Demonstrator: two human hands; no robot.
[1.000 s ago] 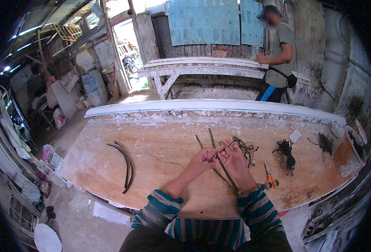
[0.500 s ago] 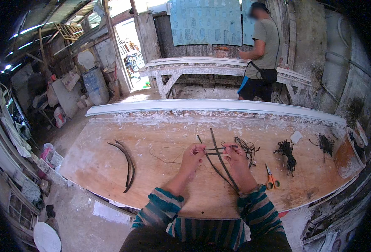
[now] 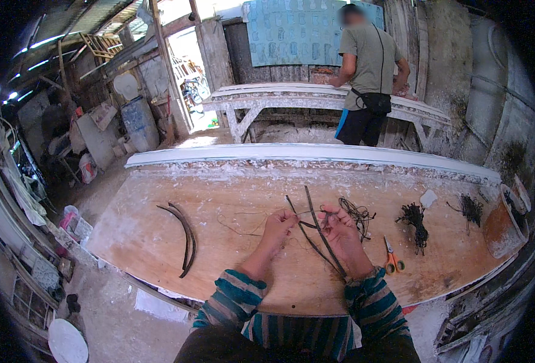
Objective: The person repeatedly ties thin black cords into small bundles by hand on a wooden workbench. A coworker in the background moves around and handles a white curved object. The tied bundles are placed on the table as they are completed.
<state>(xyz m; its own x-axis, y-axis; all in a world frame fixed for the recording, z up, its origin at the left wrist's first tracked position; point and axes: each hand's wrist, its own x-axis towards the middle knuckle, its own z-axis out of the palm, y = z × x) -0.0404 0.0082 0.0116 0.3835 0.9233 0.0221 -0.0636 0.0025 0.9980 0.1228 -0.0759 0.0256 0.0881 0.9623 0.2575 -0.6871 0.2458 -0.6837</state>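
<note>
My left hand (image 3: 278, 227) is closed, pinching one end of a thin dark cord (image 3: 307, 212) above the wooden board. Across from it, my right hand (image 3: 343, 237) has its fingers bent around the cord's other part, with a small dark bunch at the fingertips. A second strand sags at a slant between the hands. Beneath them lie two long dark strips (image 3: 320, 236), running away from me at a slant. Beyond my right hand is a loose tangle of black cord (image 3: 357, 213). Orange-handled scissors (image 3: 392, 259) rest to its right.
Two curved dark strips (image 3: 189, 242) lie at left on the wooden board (image 3: 134, 236). Black cord bundles (image 3: 414, 225) and a dirty brown bucket (image 3: 502, 227) are at right. A white ledge (image 3: 309, 152) borders the far edge. Another person (image 3: 370, 66) stands at a rear bench (image 3: 267, 97).
The lower strand between my hands has gone from nearly level to slanted and slack. My right hand's fingers have shifted slightly. The other person has turned and moved left, leaning on the bench.
</note>
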